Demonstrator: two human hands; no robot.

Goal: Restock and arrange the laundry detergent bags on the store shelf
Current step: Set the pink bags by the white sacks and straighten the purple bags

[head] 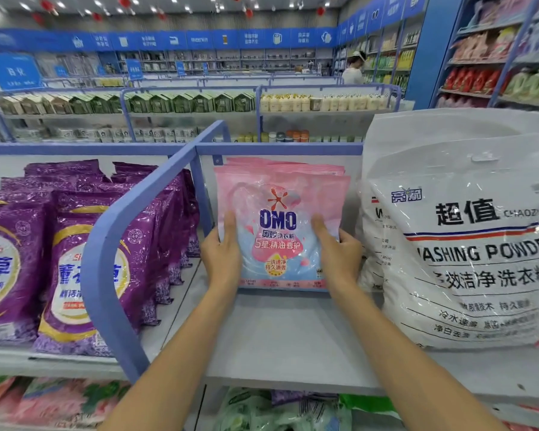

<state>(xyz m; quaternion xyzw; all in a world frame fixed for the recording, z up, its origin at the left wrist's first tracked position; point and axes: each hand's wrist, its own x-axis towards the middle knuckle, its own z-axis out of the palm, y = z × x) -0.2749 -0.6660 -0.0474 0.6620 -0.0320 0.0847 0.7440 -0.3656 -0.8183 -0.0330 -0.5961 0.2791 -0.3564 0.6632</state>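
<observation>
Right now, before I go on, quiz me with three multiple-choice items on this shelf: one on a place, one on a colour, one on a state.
1. Where does the pink OMO bag stand?
A. Between the blue divider and the white washing powder bags
B. Left of the divider
C. On the shelf below

2. What colour are the bags left of the divider?
A. Green
B. Purple
C. White

3. How do the left hand and the right hand meet the OMO bag?
A. Neither touches it
B. Only the left holds it
C. Each grips one side edge

Answers:
1 A: the divider is on its left and the white bags are on its right.
2 B: their wrappers are purple.
3 C: a thumb lies on the front at each side.
</observation>
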